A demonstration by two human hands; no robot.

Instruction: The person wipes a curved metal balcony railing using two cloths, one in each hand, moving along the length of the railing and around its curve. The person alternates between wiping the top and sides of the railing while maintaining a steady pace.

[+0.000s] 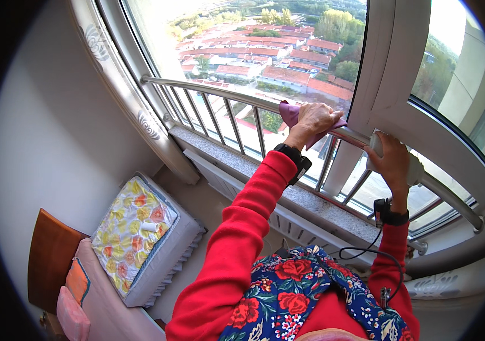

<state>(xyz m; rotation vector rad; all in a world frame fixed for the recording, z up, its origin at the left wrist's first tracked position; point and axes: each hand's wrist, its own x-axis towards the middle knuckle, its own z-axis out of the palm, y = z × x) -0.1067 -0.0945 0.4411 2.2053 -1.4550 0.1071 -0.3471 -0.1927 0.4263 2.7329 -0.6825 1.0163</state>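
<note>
My left hand (317, 118) is closed round a purple cloth (291, 113), pressing it onto the top bar of a metal window railing (214, 90). The cloth's ends stick out on both sides of the fingers. Farther right along that bar, my right hand (391, 162) is closed over a pale, whitish thing (415, 170) that lies against the rail. Much of it is hidden under the palm, and I cannot make out its kind. Both wrists carry black bands with small devices.
Behind the railing stands a large window (322, 51) with a white frame (393, 62). Below are a speckled stone sill (242, 163) and a white radiator (225, 181). A patterned curtain (149, 122) hangs at left, near a cushioned stool-like block (134, 227) and a bed (106, 295). A black cable (387, 256) dangles by my right arm.
</note>
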